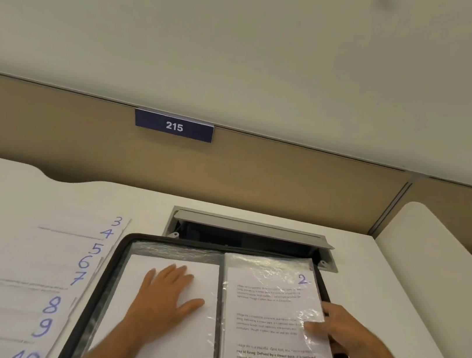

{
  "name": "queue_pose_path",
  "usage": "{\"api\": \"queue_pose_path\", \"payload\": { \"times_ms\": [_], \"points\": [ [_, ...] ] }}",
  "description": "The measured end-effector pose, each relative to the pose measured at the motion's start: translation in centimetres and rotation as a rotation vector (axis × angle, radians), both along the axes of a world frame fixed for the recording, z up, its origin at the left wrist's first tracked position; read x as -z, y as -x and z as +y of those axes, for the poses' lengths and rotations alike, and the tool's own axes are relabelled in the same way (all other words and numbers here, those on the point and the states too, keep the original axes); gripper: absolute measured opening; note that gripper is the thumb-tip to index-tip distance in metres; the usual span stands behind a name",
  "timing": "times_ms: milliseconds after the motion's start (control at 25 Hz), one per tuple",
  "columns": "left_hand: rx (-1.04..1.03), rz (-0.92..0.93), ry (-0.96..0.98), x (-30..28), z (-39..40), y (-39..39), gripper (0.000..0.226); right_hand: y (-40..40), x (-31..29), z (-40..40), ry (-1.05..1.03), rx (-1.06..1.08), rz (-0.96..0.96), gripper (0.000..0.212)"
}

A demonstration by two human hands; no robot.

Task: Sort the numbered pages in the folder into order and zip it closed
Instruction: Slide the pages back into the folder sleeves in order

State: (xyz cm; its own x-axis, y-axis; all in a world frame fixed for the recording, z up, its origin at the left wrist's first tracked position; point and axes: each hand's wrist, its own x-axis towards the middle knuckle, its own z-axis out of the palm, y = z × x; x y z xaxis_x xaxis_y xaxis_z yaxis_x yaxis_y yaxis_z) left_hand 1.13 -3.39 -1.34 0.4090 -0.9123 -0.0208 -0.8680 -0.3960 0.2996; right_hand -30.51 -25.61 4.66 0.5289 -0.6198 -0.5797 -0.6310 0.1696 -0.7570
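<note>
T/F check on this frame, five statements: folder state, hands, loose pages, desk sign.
1. The folder is zipped shut. False: it lies open.
2. The left hand lies flat on the left-side page. True.
3. The page in the right-side sleeve is numbered 7. False: it shows 2.
4. The right hand pinches that sleeve's right edge. True.
5. The loose pages left of the folder show 3 to 10. True.

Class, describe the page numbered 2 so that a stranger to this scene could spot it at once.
Find the open black zip folder on the white desk. Its right half holds a printed white sheet in a clear plastic sleeve, gripped at its edge by the right hand. Unlike the loose pages alongside, it bears a blue handwritten 2.
</note>
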Motion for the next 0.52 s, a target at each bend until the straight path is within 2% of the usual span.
{"api": "queue_pose_path", "payload": {
  "times_ms": [200,240,400,520],
  "points": [
    [-0.017,-0.084,-0.036,0.3,5.2,1.5,0.096,1.3,-0.7,3.0,0.037,0.123,-0.015,0.029],
    [-0.005,-0.03,-0.124,0.7,6.1,1.5,0.094,1.4,-1.0,3.5,0.043,0.158,-0.028,0.027],
    [0.026,-0.083,-0.203,3.2,7.7,0.3,0.089,1.0,-3.5,4.9,0.085,0.287,-0.116,0.023],
    [0.063,-0.04,-0.267,-0.9,8.2,0.4,0.092,-0.1,-6.2,6.1,0.1,0.331,-0.162,0.021]
  ]
}}
